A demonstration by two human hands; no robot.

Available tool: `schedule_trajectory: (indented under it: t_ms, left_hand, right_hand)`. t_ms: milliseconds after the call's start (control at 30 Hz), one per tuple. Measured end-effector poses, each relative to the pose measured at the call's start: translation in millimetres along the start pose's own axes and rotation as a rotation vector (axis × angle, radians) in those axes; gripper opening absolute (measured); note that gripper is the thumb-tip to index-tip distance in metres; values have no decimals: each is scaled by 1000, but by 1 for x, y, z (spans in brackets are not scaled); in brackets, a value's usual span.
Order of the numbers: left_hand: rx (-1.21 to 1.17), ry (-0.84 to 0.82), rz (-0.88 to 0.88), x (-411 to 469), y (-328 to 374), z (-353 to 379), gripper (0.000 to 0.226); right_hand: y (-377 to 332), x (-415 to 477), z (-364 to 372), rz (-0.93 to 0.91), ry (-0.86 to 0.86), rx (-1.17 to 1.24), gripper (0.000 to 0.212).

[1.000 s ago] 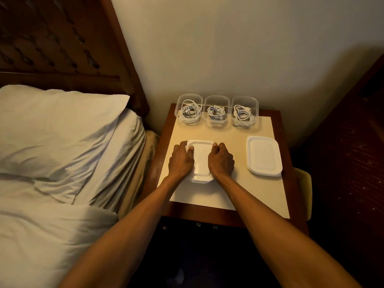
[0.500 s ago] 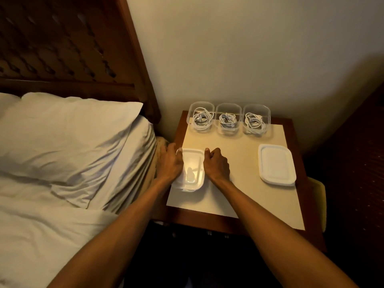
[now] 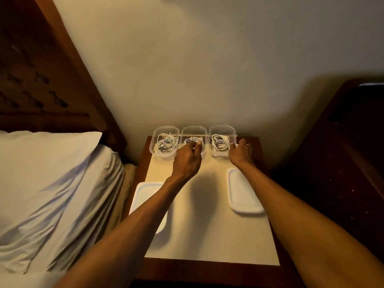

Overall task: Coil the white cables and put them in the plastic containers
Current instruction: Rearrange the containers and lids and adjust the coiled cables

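Note:
Three clear plastic containers stand in a row at the back of the nightstand [image 3: 207, 221]. The left container [image 3: 154, 140], the middle container [image 3: 194, 128] and the right container [image 3: 221, 127] each hold a coiled white cable: left cable [image 3: 166, 145], middle cable [image 3: 195, 139], right cable [image 3: 218, 143]. My left hand [image 3: 187, 161] reaches over the middle container's front wall with its fingers curled inside the rim. My right hand [image 3: 241, 152] grips the right container's right edge, with the thumb on the rim.
One white lid [image 3: 145, 196] lies at the nightstand's front left, partly under my left forearm. A second white lid [image 3: 243, 194] lies at the right. A bed with a pillow [image 3: 52, 167] borders the left; dark furniture [image 3: 342, 152] stands at the right.
Both hands let go of the white lid, which now lies at the front left. They moved back to the row of containers, the left to the middle one and the right to the right one.

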State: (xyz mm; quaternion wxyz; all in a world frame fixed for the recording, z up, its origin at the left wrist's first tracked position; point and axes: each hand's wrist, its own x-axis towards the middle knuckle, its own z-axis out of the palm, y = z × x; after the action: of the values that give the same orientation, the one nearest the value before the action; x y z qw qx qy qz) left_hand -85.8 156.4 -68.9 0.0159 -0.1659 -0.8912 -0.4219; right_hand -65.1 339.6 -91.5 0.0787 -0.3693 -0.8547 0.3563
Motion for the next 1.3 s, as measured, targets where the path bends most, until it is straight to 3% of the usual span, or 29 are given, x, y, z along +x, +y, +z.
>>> schedule_trajectory:
  t_ms: [133,433,700,867,1067,1300]
  left_hand:
    - [-4,-54,-13,10,5,23,45]
    - [-104,-62,-132,7,10,42,37]
    - [-246,2,-135,-33,48,10,39]
    - [-248,34,-167,-79,38,-15,29]
    - [-130,-56,-315,-129,2,-30,28]
    - [130,-154,-370,-170,-19,-34,26]
  right_hand:
    - [12,16,9,30,-47,-10,38]
    - [14,5,-14,27,52,81,34]
    - [23,-67,-53,-208,-7,151,27]
    - [29,-133,-52,-253,-103,185,24]
    - [52,-194,-36,-190,-246,166,33]
    - [74,-225,-10,-121,-367,117,35]
